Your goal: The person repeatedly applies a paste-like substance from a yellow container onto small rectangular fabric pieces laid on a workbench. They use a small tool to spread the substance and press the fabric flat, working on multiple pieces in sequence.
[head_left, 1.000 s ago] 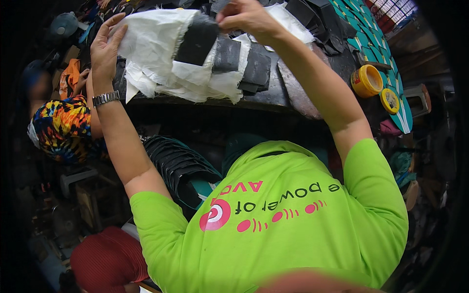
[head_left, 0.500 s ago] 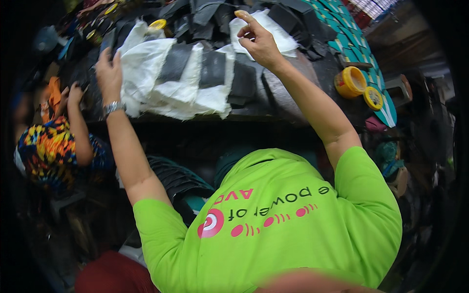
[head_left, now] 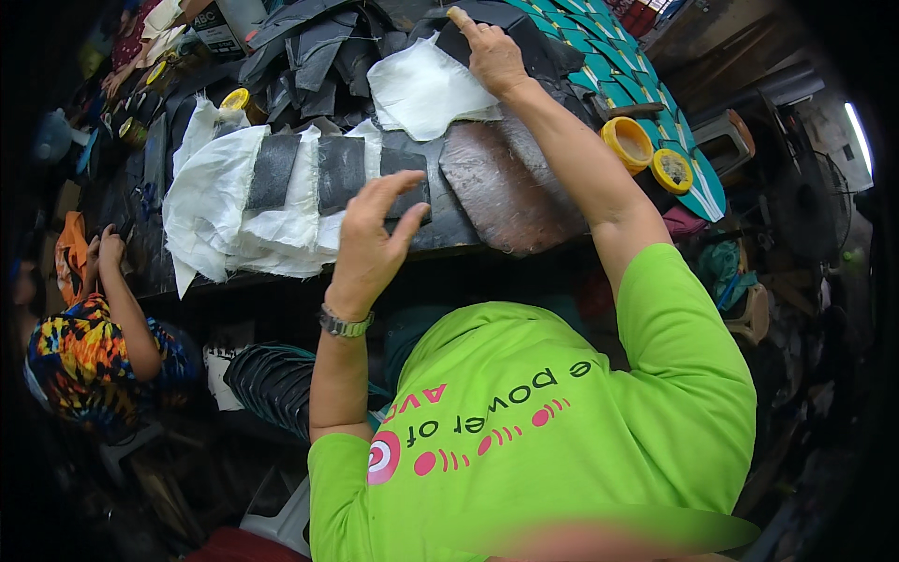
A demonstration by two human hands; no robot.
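Observation:
My left hand [head_left: 375, 234], a watch on its wrist, is raised at the table's front edge with thumb and fingers apart and nothing in it. Just beyond its fingertips lies a black rectangular patch [head_left: 403, 167]. To its left, overlapping white cloth pieces [head_left: 211, 183] are laid in a row with black patches [head_left: 272, 171] on them. My right hand [head_left: 494, 58] is farther out, index finger stretched and coated with something yellowish at the tip, the other fingers loosely bent around nothing. It is beside a loose white cloth piece [head_left: 421, 89], over dark sheet pieces.
A brown-grey shiny board [head_left: 506, 183] lies before me. Dark cut pieces [head_left: 323, 51] are heaped behind. Yellow tubs [head_left: 626, 145] stand at the right, beside green strap-like pieces [head_left: 623, 80]. At the left sits another person in a multicoloured shirt [head_left: 89, 351], near an orange cloth [head_left: 70, 258].
My left hand has left the white cloth pieces and come right and nearer to me. My right hand stays beyond the loose white cloth. The view has shifted, showing more of the shiny board.

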